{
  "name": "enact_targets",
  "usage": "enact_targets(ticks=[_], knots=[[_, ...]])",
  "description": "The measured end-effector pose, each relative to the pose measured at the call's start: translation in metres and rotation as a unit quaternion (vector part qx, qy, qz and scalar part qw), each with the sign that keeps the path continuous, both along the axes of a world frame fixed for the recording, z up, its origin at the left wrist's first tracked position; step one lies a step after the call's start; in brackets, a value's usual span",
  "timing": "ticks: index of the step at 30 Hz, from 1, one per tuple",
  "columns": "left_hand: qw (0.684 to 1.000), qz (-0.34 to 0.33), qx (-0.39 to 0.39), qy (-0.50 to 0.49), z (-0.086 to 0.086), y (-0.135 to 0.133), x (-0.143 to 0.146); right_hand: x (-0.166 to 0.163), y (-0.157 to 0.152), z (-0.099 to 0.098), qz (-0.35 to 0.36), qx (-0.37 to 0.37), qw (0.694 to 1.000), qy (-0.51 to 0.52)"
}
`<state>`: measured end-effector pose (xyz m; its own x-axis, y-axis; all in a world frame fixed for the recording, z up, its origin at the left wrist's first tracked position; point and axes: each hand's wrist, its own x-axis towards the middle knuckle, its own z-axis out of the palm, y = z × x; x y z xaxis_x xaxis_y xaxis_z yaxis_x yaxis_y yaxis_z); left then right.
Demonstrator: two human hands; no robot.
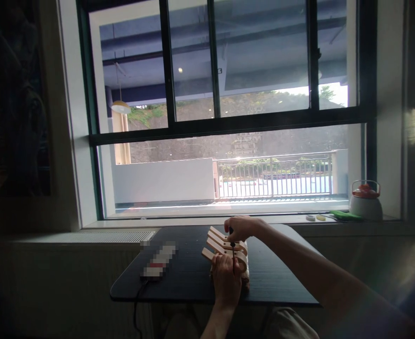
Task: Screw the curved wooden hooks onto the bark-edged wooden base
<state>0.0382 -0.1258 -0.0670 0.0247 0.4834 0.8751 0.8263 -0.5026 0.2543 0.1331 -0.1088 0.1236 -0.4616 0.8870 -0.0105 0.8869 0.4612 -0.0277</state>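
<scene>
A light wooden piece [225,247] made of several slanted slats stands on a dark table [179,278] in front of me. My left hand [226,280] is closed around its near side and steadies it. My right hand [241,227] is curled over the top of a thin dark tool [232,245] that stands upright against the wood. The tool's tip is hidden among the slats.
A flat device with a cable [157,261] lies on the table's left part. On the window sill at the right stand a white kettle with an orange lid [365,201] and a green object [345,215]. A large window fills the wall ahead.
</scene>
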Motion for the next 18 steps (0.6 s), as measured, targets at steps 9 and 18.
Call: enact_targets(ticks=[9,18], knots=[[0.999,-0.043,-0.025,0.013,0.002,-0.008,-0.01,0.003,-0.001,-0.012,0.011,0.053,0.999,0.0],[0.998,-0.029,-0.02,0.044,-0.005,-0.016,-0.028,-0.005,0.0,-0.023,0.03,0.082,0.996,0.026]])
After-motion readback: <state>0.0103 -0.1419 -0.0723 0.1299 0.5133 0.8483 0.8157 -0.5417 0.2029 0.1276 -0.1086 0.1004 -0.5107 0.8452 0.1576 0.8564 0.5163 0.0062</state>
